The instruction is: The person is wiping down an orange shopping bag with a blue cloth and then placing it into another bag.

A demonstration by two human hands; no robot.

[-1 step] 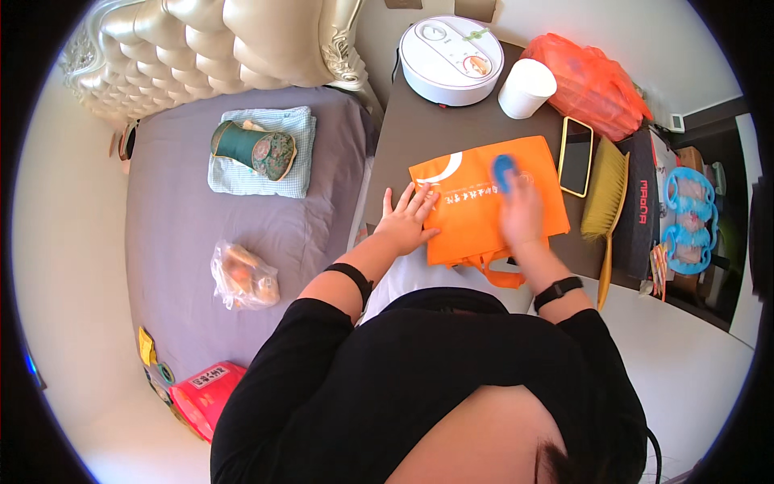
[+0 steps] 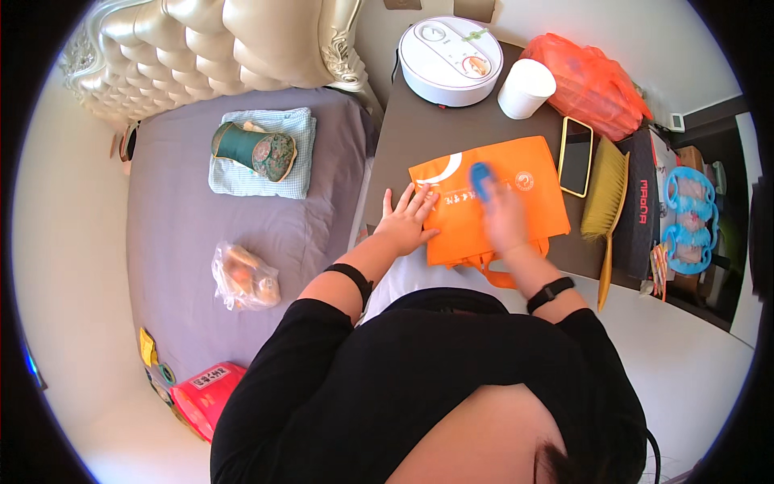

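An orange fabric bag [image 2: 532,214] with white print lies flat on the brown tabletop, its straps at the near edge. My left hand [image 2: 402,221] rests on the bag's left edge, fingers spread and palm down. My right hand [image 2: 505,222] is above the middle of the bag, closed on a blue oval object [image 2: 481,179]. Motion blur and the fingers hide its underside, so I cannot tell its exact kind. The bag's round white emblem shows to the right of this hand.
Behind the bag stand a round white appliance [image 2: 450,63], a white cup [image 2: 527,89] and a red plastic bag [image 2: 584,85]. A phone [image 2: 576,157] and yellow-bristled brush [image 2: 606,194] lie at right. The bed holds a green pillow [image 2: 254,151] and a clear bag [image 2: 245,277].
My right hand has moved a little left across the orange bag with the blue object, uncovering the round emblem. My left hand has stayed in place.
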